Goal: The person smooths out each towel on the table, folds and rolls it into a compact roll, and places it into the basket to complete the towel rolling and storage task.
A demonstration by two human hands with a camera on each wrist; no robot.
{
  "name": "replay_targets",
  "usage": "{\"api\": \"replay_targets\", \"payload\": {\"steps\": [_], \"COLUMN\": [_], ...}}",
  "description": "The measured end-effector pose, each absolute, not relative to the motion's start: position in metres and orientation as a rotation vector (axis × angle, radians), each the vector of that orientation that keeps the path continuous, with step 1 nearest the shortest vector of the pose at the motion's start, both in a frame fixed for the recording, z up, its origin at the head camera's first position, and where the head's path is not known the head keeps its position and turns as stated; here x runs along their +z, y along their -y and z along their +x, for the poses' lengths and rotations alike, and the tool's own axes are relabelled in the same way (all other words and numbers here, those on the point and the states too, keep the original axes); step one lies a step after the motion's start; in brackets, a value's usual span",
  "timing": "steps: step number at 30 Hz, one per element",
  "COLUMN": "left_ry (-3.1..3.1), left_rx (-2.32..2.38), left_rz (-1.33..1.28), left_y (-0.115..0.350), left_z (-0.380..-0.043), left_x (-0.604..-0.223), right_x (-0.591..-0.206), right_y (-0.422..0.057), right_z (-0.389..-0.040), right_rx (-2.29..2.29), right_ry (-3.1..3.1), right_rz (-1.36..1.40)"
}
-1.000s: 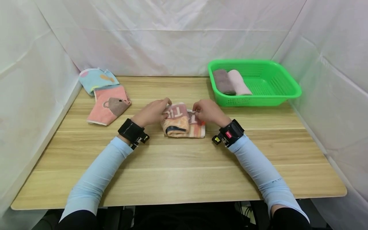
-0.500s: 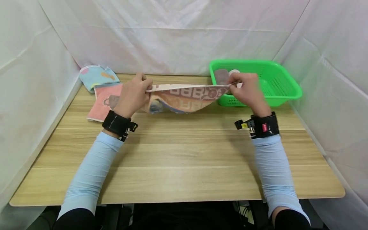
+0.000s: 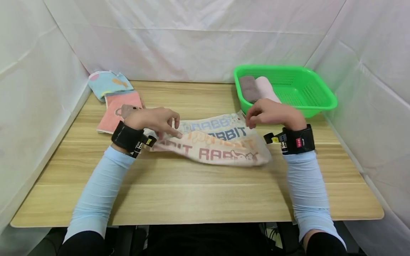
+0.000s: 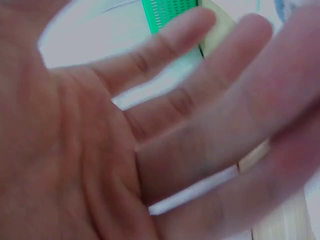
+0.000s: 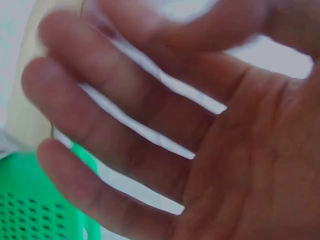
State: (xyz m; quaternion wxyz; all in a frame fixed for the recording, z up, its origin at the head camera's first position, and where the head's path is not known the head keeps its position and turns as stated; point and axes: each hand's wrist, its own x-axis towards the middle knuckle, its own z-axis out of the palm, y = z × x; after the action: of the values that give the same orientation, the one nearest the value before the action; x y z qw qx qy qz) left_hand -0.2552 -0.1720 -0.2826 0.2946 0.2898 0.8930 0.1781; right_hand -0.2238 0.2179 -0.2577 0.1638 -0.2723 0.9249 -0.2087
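A pale towel (image 3: 221, 138) with rows of "RABBIT" lettering lies spread in the middle of the table, its surface rippled and its near right edge blurred. My left hand (image 3: 155, 120) hovers over the towel's left end, fingers loosely bent and parted. In the left wrist view nothing shows inside the left palm (image 4: 90, 150). Close by the towel's far right corner is my right hand (image 3: 272, 113), its fingers relaxed. The right wrist view shows spread fingers (image 5: 100, 115) holding nothing.
A green basket (image 3: 317, 106) at the back right contains a rolled grey-brown towel (image 3: 249, 89) and a rolled pale pink towel (image 3: 267, 89). At the back left, a pink bear towel (image 3: 112, 115) overlaps a light blue towel (image 3: 109, 85). White curtains (image 3: 192, 42) enclose the table.
The towel was folded in a small bundle, then was held up stretched between both hands. It now lies spread on the table, turned lettering side up, and both hands have let go of it.
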Motion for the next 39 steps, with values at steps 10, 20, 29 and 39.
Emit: {"api": "replay_targets", "payload": {"steps": [10,20,29,39], "left_ry": [-2.52,-2.553,-2.625,-2.869], "left_rx": [0.246,0.237,0.373,0.278], "left_rz": [0.729,0.772,0.795,1.048], "left_y": [0.167,0.16,0.192,0.224], "left_z": [-0.256,-0.253,-0.225,-0.204], "left_x": [-0.304,-0.311,-0.335,-0.352], "right_x": [-0.318,-0.344,-0.354,-0.346], "right_y": [-0.172,-0.184,-0.219,-0.244], "right_z": [-0.241,-0.209,-0.189,-0.183], "right_rx": [-0.38,-0.392,-0.36,-0.285], "right_ry": [-2.5,-2.561,-2.587,-2.589], "right_rz": [-0.777,-0.574,-0.532,-0.444]}}
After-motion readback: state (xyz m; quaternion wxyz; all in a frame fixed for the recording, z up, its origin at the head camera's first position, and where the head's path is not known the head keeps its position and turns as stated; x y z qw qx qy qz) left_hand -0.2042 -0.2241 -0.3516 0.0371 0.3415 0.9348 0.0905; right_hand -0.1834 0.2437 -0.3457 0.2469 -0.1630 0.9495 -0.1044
